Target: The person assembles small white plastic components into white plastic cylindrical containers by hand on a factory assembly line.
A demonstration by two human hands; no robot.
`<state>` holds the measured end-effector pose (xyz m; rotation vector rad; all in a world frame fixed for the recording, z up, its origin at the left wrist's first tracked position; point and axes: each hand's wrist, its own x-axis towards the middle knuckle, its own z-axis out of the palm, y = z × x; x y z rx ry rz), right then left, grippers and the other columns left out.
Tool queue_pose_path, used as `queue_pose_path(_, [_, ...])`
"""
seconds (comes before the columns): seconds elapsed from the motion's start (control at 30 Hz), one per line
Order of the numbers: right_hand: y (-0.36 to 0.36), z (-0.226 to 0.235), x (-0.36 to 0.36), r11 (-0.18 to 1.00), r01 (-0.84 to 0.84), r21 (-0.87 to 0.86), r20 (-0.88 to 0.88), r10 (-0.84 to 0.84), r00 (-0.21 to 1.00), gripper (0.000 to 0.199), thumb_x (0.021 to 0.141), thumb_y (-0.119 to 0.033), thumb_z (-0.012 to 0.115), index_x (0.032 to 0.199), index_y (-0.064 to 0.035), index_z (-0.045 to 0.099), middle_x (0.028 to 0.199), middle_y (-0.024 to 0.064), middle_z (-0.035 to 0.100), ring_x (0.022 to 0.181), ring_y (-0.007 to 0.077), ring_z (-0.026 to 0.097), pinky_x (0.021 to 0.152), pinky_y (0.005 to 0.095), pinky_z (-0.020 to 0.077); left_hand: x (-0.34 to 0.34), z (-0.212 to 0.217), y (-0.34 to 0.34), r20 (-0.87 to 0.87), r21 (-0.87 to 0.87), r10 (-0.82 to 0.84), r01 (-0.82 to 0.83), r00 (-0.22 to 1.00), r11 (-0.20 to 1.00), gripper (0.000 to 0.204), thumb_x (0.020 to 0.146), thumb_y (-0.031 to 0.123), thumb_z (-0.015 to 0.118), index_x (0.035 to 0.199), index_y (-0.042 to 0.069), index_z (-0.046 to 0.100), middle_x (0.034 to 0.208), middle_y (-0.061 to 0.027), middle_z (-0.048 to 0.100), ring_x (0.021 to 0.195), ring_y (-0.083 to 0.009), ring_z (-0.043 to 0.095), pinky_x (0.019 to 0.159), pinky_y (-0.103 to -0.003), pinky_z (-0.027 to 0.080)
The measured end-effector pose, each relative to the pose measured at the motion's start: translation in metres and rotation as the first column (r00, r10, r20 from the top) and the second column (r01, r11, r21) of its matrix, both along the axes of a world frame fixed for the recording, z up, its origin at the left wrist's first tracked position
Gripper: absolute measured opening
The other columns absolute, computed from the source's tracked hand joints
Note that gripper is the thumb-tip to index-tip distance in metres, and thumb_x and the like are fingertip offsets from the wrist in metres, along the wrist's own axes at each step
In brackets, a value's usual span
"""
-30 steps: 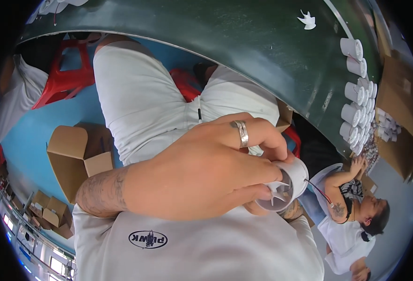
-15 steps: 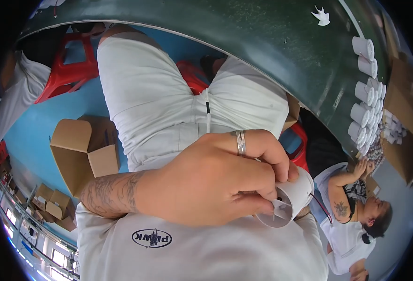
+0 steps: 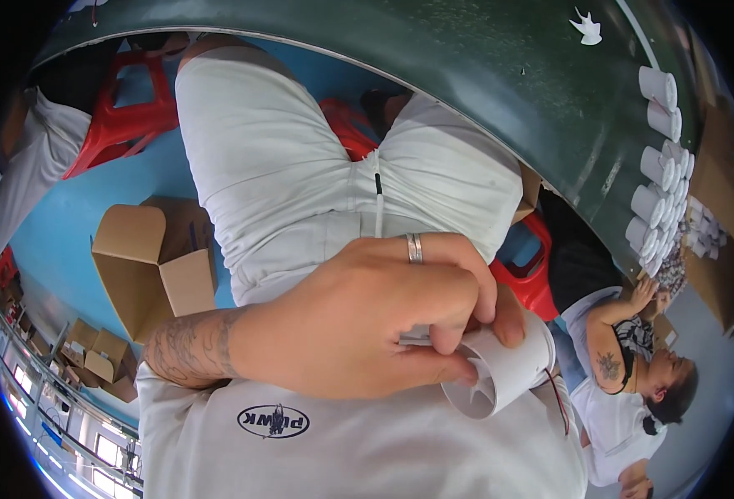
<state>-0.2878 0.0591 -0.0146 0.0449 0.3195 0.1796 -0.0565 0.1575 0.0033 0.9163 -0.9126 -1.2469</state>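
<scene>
Holding a white plastic fan housing over my lap, my left hand wraps its grip around the round body, fingers curled over the top & thumb pressing near the rim. Open end w/ inner vanes faces down-right; thin red/dark wires trail off its right side. A ring shows on one finger. Right hand isn't in view. Housing sits just above my white shirt, in front of my white shorts. Dark green tabletop curves across the top, w/ a row of white cylinders lying along its right edge & a small white fan piece near the far side. An open cardboard box stands on the blue floor at left, near a red stool. Another person sits at lower right.
</scene>
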Motion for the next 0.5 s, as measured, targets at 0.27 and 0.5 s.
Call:
queue_pose_path(0.27, [0.011,-0.016,-0.005,0.933,0.122,-0.337,0.280,-0.025,0.960,0.025,0.097,-0.026,0.060,0.115,-0.0098,0.056,0.111,0.0237,0.058,0.107,0.0362,0.058,0.090,0.0426,0.0489,-0.005,0.000,0.004,0.052,0.053,-0.041,0.038,0.998,0.998,0.037,0.070,0.003,0.085,0.071,0.006,0.048,0.101,-0.0159,0.064,0.077,-0.0179,0.065,0.061,-0.026,0.055])
queue_pose_path(0.5, [0.005,-0.003,0.014,0.974,0.207,-0.093,0.055,-0.203,0.978,0.047,0.076,-0.007,0.082,0.113,-0.0212,0.058,0.107,0.0054,0.054,0.103,0.0171,0.057,0.089,0.0320,0.0468,-0.006,-0.012,0.000,-0.172,0.138,-0.048,0.072,0.984,0.988,0.040,0.071,0.010,0.088,0.085,0.004,0.051,0.103,-0.0144,0.062,0.082,-0.0179,0.066,0.071,-0.029,0.055])
